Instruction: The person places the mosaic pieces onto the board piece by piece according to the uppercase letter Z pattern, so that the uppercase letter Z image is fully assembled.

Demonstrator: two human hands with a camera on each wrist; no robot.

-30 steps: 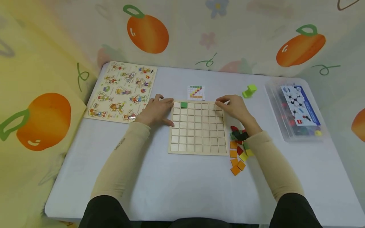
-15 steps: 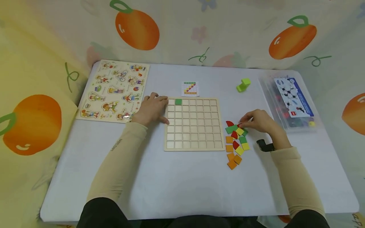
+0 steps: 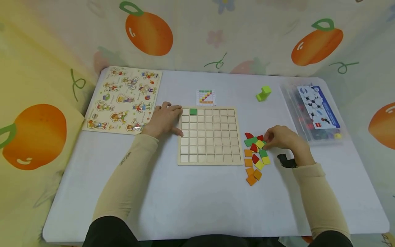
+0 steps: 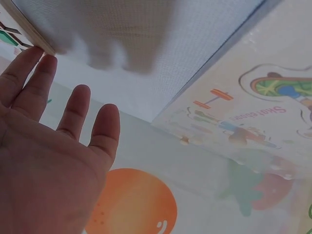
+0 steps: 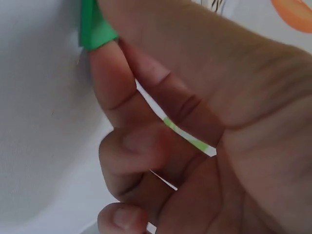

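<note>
The wooden grid board (image 3: 211,140) lies flat at the table's middle, one green square tile (image 3: 193,111) set in its top row. My left hand (image 3: 163,120) rests at the board's left edge; in the left wrist view two fingertips touch its corner while the other fingers stay extended. To the right of the board my right hand (image 3: 282,138) pinches a green tile (image 5: 100,30) between thumb and finger. Next to it is a loose pile with orange tiles (image 3: 248,162), yellow tiles (image 3: 259,165), red rounded pieces (image 3: 255,158) and another green tile (image 3: 250,141).
Behind the board lies a small printed pattern card (image 3: 205,97). A picture puzzle board (image 3: 123,99) is at the left. Farther back on the right are a lime-green block piece (image 3: 263,93) and a clear plastic case (image 3: 321,135). A black strap end (image 3: 286,161) hangs by my right wrist.
My right hand has gone from the board's top right corner down to the tile pile and now pinches a green tile. My left hand has stayed at the board's left edge.
</note>
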